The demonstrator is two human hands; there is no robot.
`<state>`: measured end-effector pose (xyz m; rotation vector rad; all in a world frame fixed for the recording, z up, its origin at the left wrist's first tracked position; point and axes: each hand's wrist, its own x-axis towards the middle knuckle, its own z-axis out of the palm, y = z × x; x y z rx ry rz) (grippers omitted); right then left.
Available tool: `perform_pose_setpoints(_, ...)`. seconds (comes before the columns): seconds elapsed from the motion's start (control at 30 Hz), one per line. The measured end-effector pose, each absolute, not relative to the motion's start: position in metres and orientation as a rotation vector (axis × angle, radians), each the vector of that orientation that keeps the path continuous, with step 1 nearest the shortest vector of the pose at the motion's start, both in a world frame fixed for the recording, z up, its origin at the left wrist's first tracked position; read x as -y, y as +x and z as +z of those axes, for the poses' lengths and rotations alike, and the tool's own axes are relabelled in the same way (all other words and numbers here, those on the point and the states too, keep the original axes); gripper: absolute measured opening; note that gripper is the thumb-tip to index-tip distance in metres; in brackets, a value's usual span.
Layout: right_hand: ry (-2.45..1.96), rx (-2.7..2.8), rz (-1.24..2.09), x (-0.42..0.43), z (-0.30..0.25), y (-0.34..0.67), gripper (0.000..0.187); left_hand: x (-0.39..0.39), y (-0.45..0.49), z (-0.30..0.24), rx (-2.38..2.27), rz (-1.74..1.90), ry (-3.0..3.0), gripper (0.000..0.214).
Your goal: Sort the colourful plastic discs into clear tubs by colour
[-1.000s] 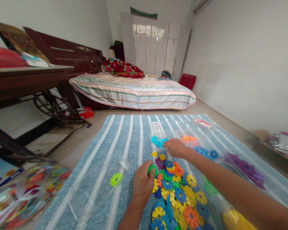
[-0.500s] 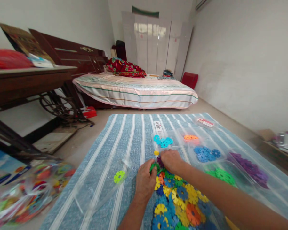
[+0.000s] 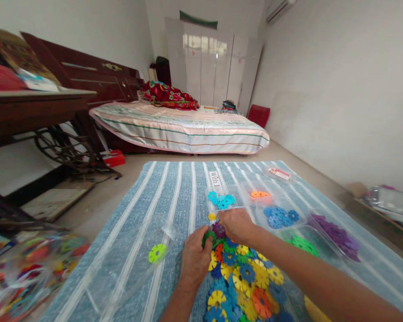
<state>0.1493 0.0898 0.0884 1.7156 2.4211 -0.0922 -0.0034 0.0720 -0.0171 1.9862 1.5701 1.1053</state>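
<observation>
My left hand (image 3: 195, 257) is closed around a green notched plastic disc (image 3: 208, 239), at the upper left edge of a heap of mixed discs. My right hand (image 3: 237, 226) reaches across from the right with curled fingers, pinching at a purple notched disc (image 3: 218, 230) right beside the green one. Its fingertips are partly hidden. Just past the fingers lies a small yellow disc (image 3: 212, 217). Below both hands spreads the heap of yellow, blue, orange and green discs (image 3: 246, 273). A lime disc (image 3: 157, 253) lies on clear plastic to the left.
Clear trays hold cyan discs (image 3: 223, 201), orange discs (image 3: 259, 194), blue discs (image 3: 280, 217), green discs (image 3: 302, 244) and purple discs (image 3: 336, 237). A small clear box (image 3: 279, 173) stands at the back right of the striped cloth (image 3: 168, 192). Bagged colourful pieces (image 3: 30, 273) are at left.
The view has turned slightly right, so everything sits further left. More of the purple disc shows between my hands; both hands stay close together over the heap's upper edge.
</observation>
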Motion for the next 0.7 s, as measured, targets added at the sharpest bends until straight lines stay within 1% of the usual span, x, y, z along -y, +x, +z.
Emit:
perform_pose_setpoints(0.2,1.854,-2.373,-0.149,-0.086,0.116,0.212,0.026,-0.072,-0.003,-0.013,-1.577,1.071,2.005,0.032)
perform_pose_setpoints(0.37,1.889,-2.302,-0.377,-0.063,0.133,0.28,0.023,-0.075,-0.001,-0.012,-1.575,1.042,2.011,0.034)
perform_pose_setpoints(0.53,1.903,-2.228,-0.566,-0.026,0.134,0.319,0.025,-0.077,-0.002,-0.013,-1.572,1.049,2.014,0.033)
perform_pose_setpoints(0.67,1.893,-2.009,-1.007,0.01,0.128,0.332,0.025,-0.076,-0.001,-0.011,-1.582,1.032,2.006,0.034)
perform_pose_setpoints(0.7,1.878,-1.958,-1.074,0.017,0.127,0.333,0.023,-0.076,-0.001,-0.011,-1.58,1.027,2.008,0.033)
